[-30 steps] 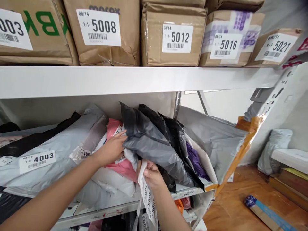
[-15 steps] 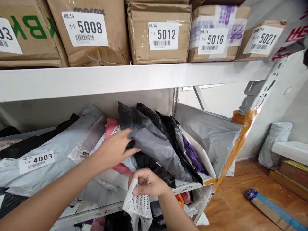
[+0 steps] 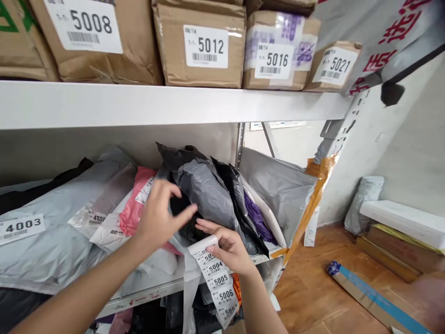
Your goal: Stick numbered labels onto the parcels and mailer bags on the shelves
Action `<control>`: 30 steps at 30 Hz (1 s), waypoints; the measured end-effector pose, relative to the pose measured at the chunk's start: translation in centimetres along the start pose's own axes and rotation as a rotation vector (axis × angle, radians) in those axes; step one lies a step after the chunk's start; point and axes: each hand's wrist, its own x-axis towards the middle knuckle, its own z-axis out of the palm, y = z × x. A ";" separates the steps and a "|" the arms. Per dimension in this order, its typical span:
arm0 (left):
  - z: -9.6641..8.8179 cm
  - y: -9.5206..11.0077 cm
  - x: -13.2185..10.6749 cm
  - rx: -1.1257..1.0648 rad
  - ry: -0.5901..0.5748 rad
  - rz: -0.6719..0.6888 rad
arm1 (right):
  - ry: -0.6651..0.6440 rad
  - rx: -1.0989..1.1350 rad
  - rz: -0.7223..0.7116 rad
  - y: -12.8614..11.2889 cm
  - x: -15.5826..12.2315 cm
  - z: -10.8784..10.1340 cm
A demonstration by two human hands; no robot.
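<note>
My right hand [image 3: 227,246] pinches the top of a white strip of numbered labels [image 3: 216,278] that hangs down in front of the lower shelf edge [image 3: 153,291]. My left hand [image 3: 162,214] hovers just left of it, fingers curled toward the strip's top end, in front of a grey poly bag [image 3: 208,195] and black bags [image 3: 181,218]. A pink parcel [image 3: 134,208] lies just left of my left hand. Whether my left fingers touch the strip is unclear.
Cardboard boxes labelled 5008 [image 3: 90,37], 5012 [image 3: 203,44], 5016 [image 3: 278,51] and 5021 [image 3: 333,65] stand on the upper shelf [image 3: 156,104]. Grey mailers, one marked 4003 [image 3: 31,232], fill the lower shelf. A flat carton [image 3: 375,299] lies on the wooden floor at right.
My right hand rose and turned the label strip so its numbers face me. My left hand left the grey bag and came toward the strip. The view shifted to the right.
</note>
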 end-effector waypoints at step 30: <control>-4.3 0.8 -1.1 0.391 -0.499 0.339 | 0.493 0.445 0.027 0.6 -3.3 -4.7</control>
